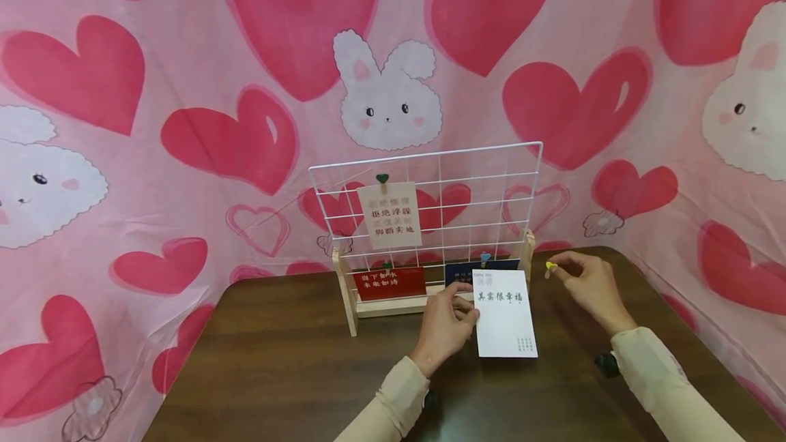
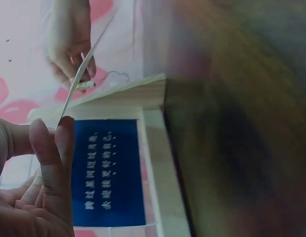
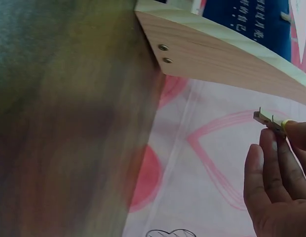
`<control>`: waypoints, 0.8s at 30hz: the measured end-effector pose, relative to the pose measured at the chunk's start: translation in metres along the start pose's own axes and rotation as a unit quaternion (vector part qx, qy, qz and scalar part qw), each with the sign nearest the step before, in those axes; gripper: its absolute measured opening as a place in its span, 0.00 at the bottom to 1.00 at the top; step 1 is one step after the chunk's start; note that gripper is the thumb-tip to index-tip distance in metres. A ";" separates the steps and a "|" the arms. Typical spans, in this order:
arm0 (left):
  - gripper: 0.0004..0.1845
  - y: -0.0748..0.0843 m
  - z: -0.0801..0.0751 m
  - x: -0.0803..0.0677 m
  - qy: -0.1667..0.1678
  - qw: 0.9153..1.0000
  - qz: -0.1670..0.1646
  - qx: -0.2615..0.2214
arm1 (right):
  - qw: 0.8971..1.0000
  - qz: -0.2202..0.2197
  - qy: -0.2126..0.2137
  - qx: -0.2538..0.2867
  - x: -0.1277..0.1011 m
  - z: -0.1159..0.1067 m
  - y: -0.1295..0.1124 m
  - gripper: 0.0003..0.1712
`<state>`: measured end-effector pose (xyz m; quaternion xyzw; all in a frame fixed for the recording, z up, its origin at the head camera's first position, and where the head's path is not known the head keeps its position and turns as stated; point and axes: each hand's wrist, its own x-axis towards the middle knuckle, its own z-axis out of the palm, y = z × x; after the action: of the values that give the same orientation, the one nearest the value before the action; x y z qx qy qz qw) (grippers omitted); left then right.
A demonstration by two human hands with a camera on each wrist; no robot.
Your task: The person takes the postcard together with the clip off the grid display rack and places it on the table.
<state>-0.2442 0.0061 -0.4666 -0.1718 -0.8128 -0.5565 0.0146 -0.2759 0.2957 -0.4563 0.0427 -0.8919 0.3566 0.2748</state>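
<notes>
My left hand point(image 1: 445, 322) pinches a white card point(image 1: 505, 319) with Chinese writing by its left edge, in front of the wire grid rack point(image 1: 479, 217). In the left wrist view the card point(image 2: 89, 57) appears almost edge-on between thumb and fingers. To the right of the card, my right hand point(image 1: 589, 288) pinches a small wooden clothespin point(image 3: 269, 122) with a yellow top between thumb and fingertips. Behind the held card, a dark blue card point(image 2: 108, 173) hangs on the rack, partly hidden in the head view; a blue clip point(image 1: 486, 258) is at its top.
A cream card point(image 1: 391, 217) hangs from a green clip point(image 1: 383, 179) at upper left on the grid. Below it hangs a red card point(image 1: 393, 284). Wooden side supports point(image 1: 346, 295) hold the rack on the brown table point(image 1: 276, 360). Pink heart-patterned cloth point(image 1: 202, 74) surrounds the table.
</notes>
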 end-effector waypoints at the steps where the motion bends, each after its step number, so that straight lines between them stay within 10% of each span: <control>1: 0.19 -0.001 0.002 -0.001 -0.001 1.000 -0.003 -0.002 | 1.000 -0.001 -0.002 -0.001 0.000 0.001 0.001 0.04; 17: 0.18 -0.013 0.020 -0.017 -0.043 0.999 -0.026 -0.018 | 0.999 0.017 -0.047 -0.012 -0.006 0.012 0.015 0.06; 24: 0.14 -0.013 0.032 -0.022 -0.066 0.996 -0.054 -0.005 | 0.990 0.037 -0.132 -0.022 -0.005 0.013 0.022 0.08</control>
<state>-0.2217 0.0247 -0.4953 -0.1639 -0.8174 -0.5479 -0.0697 -0.2835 0.3031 -0.4806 0.0506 -0.9292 0.3375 0.1418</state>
